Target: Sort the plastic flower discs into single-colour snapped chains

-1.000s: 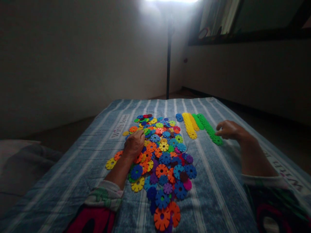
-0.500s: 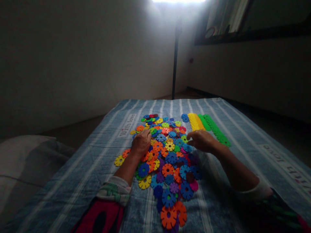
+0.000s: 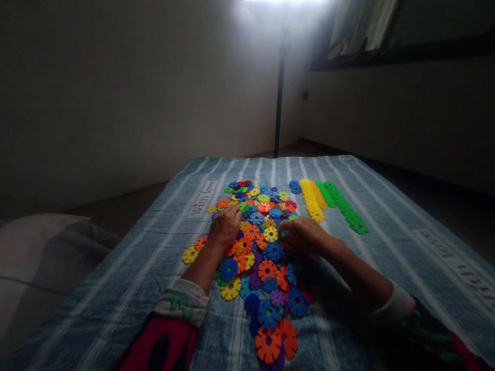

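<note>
A heap of flat, notched plastic discs in blue, orange, yellow, green, purple and red lies spread on a blue striped bedsheet. My left hand rests knuckles-up on the heap's left side, fingers curled down among the discs. Over the heap's right side my right hand reaches in, fingers bent and pinching at a green disc by a yellow one. Behind it lie sorted rows of overlapping discs: a yellow row, an orange row and green rows.
A few blue discs sit at the far end of the yellow row. A dark lamp pole stands past the bed's far edge under a bright light. A grey pillow lies at the left. Walls close in behind and at the right.
My right hand has left the green row at the right, swung left and come down on the heap's right side. My left hand has stayed on the heap.
</note>
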Motion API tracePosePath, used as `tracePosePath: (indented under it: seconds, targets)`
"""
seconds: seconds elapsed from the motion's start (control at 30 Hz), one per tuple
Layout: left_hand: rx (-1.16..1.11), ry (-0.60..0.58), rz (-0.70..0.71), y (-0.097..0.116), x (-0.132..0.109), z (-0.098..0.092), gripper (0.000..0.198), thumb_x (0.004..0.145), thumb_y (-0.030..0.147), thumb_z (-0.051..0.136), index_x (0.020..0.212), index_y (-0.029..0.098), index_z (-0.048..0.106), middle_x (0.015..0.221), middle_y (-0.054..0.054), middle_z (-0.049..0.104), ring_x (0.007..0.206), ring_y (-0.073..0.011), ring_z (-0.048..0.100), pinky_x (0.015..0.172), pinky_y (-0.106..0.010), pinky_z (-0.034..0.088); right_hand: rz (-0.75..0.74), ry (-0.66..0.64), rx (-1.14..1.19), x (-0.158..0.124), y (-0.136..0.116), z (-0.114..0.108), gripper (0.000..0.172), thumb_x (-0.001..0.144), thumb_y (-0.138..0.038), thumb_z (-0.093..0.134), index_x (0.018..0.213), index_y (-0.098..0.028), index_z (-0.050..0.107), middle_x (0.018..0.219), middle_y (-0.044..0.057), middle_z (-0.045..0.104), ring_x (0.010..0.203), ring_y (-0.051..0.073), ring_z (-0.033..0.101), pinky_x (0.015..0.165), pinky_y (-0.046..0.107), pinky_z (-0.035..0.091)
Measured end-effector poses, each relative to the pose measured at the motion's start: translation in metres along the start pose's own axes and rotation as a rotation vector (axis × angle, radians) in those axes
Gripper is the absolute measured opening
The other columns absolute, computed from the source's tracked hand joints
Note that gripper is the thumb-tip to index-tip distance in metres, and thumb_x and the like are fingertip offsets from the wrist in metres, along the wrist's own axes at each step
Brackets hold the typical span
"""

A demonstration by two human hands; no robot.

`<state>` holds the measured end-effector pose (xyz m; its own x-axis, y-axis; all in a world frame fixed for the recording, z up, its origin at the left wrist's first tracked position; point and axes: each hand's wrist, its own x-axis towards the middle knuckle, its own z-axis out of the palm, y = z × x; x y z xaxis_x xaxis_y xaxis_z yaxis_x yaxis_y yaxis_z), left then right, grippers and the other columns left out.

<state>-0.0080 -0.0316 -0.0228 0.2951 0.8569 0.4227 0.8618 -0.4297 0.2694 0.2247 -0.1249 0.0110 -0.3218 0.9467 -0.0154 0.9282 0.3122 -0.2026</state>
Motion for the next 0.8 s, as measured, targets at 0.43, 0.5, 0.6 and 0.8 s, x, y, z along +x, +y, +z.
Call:
tracePosePath:
  seconds: [0.43,0.5,0.6,0.8]
  targets:
    - [0.011,0.019,0.02,-0.003,0.002,0.0,0.031,0.086,0.024,0.037,0.097,0.017,0.065,0.105,-0.01,0.07,0.098,-0.0217,0.064,0.091,-0.033,0.049,-0.002,0.032,0.251,0.002,-0.005,-0.003,0.014,0.077,-0.024,0.063,0.087,-0.024,0.073,0.071,0.001,0.065,0.067,0.014,0.054,0.056,0.023,0.035]
    - [0.012,0.02,0.022,-0.002,0.002,-0.001,0.031,0.086,0.024,0.037,0.097,0.017,0.065,0.106,-0.01,0.07,0.099,-0.0215,0.064,0.091,-0.032,0.049,-0.012,0.039,0.353,0.003,-0.003,-0.007,0.012,0.074,-0.019,0.063,0.082,-0.02,0.073,0.068,0.0,0.062,0.062,0.011,0.052,0.055,0.021,0.034]
    - [0.018,0.013,0.014,-0.001,0.002,-0.002,0.032,0.087,0.024,0.036,0.097,0.017,0.065,0.105,-0.01,0.07,0.099,-0.0219,0.064,0.091,-0.033,0.049,-0.009,0.042,0.524,-0.001,0.013,-0.02,0.009,0.073,-0.018,0.061,0.074,-0.015,0.07,0.059,-0.002,0.055,0.054,0.008,0.047,0.051,0.02,0.033]
    - [0.024,0.004,0.005,-0.001,0.003,-0.001,0.031,0.086,0.024,0.036,0.092,0.016,0.065,0.101,-0.011,0.07,0.096,-0.0225,0.064,0.09,-0.033,0.049,0.332,0.267,0.329,-0.024,0.092,-0.052,0.018,0.078,-0.026,0.056,0.079,-0.015,0.072,0.061,0.002,0.062,0.053,0.011,0.053,0.053,0.022,0.037]
